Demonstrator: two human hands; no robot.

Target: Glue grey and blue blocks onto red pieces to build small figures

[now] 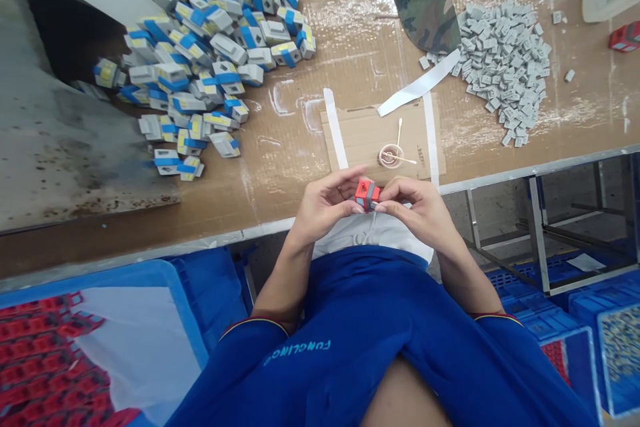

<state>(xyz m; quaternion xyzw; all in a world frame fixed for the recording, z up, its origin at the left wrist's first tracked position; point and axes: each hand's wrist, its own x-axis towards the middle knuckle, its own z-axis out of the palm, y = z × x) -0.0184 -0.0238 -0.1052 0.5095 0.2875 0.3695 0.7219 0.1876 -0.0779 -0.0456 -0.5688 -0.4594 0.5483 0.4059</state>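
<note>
A small red and grey plastic toy vehicle piece [367, 194] is held between both hands, just in front of the table edge. My left hand [327, 205] grips its left side with the thumb below and the fingers curled behind. My right hand [417, 210] pinches its right end; whether a smaller part sits between those fingertips I cannot tell. Beyond my hands a cardboard sheet [370, 133] lies taped to the table. On it stands a small round cup [391, 156] with a cotton swab [403, 159] across it, and another swab [399, 131] leans at its far side.
Grey, blue and yellow plastic pieces [200, 60] are heaped at the back left. Small grey parts [510, 60] form a pile at the right, beside a camouflage cloth [425, 0]. A blue crate [175, 280] with red pieces [40, 347] stands at the lower left.
</note>
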